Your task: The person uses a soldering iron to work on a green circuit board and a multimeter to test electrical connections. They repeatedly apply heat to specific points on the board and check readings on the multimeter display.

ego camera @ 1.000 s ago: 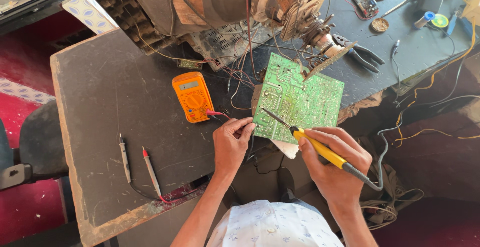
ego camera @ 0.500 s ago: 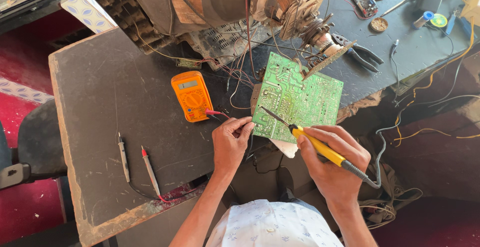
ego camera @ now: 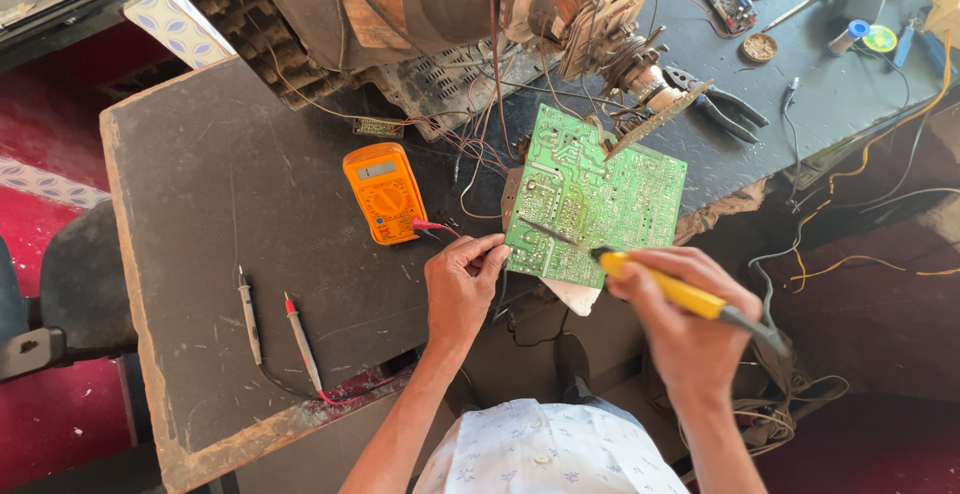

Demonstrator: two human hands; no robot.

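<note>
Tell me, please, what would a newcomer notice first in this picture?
The eye goes first to the bright green circuit board at the middle of the dark worktable, where the right hand holds a yellow-handled soldering iron with its tip on the board. The left hand grips the board's near left edge. Left of the board lies an orange multimeter.

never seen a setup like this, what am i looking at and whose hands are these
This is a single view from a camera on a person's head, looking down at their own bare hands over a dark workbench. The right hand holds a yellow-handled soldering iron, its tip on a green circuit board. The left hand pinches the board's near edge. Nearby lie an orange multimeter, two test probes and black pliers. Behind sits an opened appliance with loose wires.
</note>
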